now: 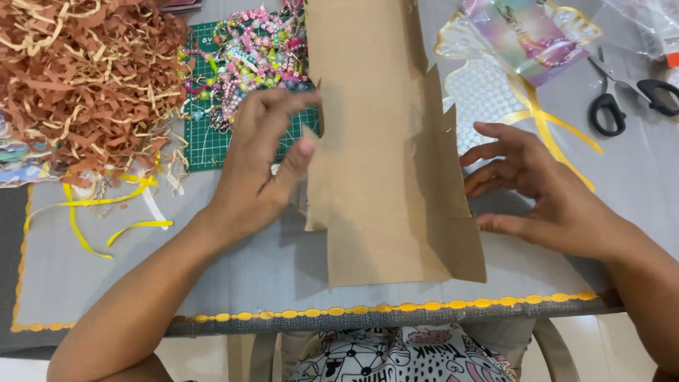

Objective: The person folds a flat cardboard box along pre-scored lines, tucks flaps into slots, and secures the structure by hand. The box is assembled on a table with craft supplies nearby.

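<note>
A flat brown cardboard box blank (382,155) with cut flaps lies lengthwise on the grey table cloth (106,283) in front of me. My left hand (262,170) pinches a side flap on its left edge between thumb and fingers. My right hand (537,191) rests with spread fingers against the raised right flap, touching it without gripping.
A heap of brown shredded paper (85,78) lies at the back left. Colourful bead strings (254,56) sit on a green cutting mat (209,145). Yellow ribbon (92,212) trails at left. Black scissors (622,102) and an iridescent packet (530,35) are at right.
</note>
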